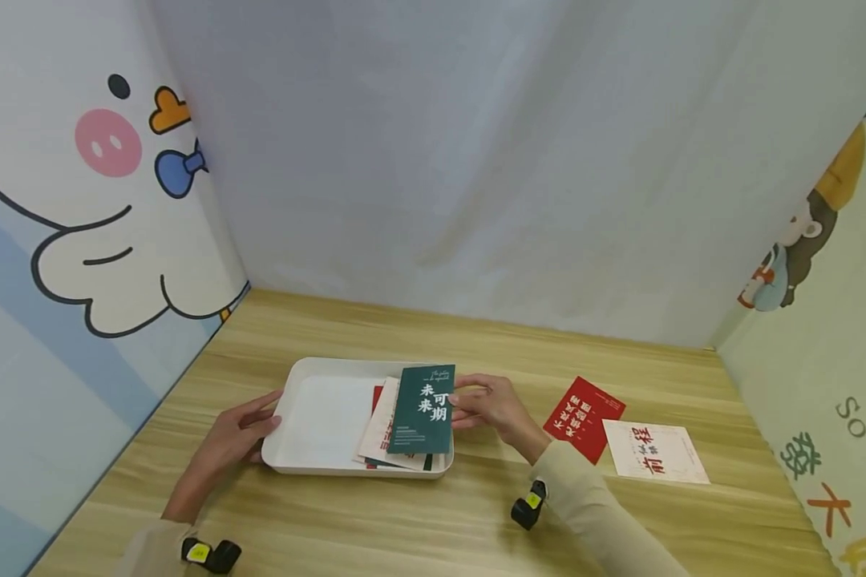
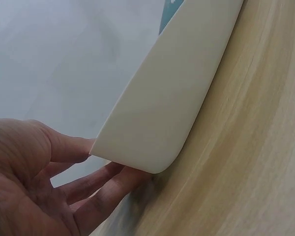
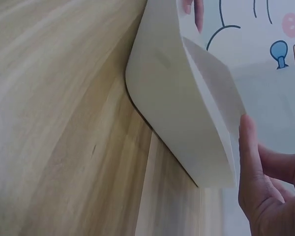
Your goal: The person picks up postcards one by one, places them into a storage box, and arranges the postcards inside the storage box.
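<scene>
A white rectangular tray [image 1: 321, 413] lies on the table. My left hand [image 1: 234, 433] grips its left end; in the left wrist view the thumb sits at the rim and the fingers lie against the tray wall [image 2: 157, 103]. At the tray's right end, my right hand [image 1: 492, 407] pinches the right edge of a dark green card [image 1: 422, 421] with white lettering. That card lies tilted over a cream card [image 1: 377, 429] and a red card [image 1: 377, 394] inside the tray. In the right wrist view, the card's pale underside [image 3: 219, 78] slants above the tray rim.
Right of the tray, a red card [image 1: 583, 417] and a cream card with red lettering [image 1: 655, 453] lie on the wooden table [image 1: 433, 525], slightly overlapping. A pale curtain [image 1: 440, 160] stands behind, with printed cloths on both sides.
</scene>
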Available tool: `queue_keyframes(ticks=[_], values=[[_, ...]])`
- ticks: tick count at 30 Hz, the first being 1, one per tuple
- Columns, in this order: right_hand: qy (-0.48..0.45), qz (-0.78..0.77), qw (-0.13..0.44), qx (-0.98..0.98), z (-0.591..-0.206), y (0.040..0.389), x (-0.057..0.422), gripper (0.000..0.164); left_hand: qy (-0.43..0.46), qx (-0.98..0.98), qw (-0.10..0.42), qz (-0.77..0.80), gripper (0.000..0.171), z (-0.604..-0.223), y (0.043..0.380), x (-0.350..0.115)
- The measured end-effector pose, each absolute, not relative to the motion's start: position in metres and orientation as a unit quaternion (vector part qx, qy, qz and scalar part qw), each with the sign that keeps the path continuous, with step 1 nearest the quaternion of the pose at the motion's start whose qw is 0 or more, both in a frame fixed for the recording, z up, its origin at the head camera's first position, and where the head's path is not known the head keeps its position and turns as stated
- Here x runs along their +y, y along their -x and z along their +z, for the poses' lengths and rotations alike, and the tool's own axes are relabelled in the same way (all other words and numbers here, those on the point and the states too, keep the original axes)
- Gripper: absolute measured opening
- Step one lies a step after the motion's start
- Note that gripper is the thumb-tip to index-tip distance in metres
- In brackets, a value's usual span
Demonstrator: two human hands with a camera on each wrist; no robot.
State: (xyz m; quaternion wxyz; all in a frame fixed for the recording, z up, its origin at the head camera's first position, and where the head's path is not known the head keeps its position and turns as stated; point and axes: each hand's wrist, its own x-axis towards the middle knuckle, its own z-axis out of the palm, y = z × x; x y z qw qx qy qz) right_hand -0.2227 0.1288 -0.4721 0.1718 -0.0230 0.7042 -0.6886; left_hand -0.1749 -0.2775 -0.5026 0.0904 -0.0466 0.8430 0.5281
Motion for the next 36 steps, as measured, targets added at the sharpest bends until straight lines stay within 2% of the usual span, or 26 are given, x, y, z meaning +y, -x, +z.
queue_keyframes(ticks=[10,23,28,33,36], values=[[0.003,-0.638,0.121,0.761,-0.476,0.218,0.108,0.023,0.052,0.854,0.081,0.511,0.057,-0.5,0.177,-0.271],[0.041,-0.556,0.078,0.827,-0.469,0.211,0.111,0.03,0.052,0.857,0.073,0.507,0.056,-0.504,0.175,-0.271],[0.117,-0.508,0.091,0.849,-0.46,0.215,0.133,0.032,0.051,0.86,0.074,0.502,0.057,-0.504,0.176,-0.272],[0.226,-0.435,0.131,0.862,-0.452,0.224,0.167,0.04,0.041,0.863,0.074,0.498,0.057,-0.503,0.176,-0.274],[0.259,-0.397,0.138,0.869,-0.45,0.228,0.185,0.045,0.038,0.861,0.075,0.501,0.058,-0.502,0.176,-0.274]])
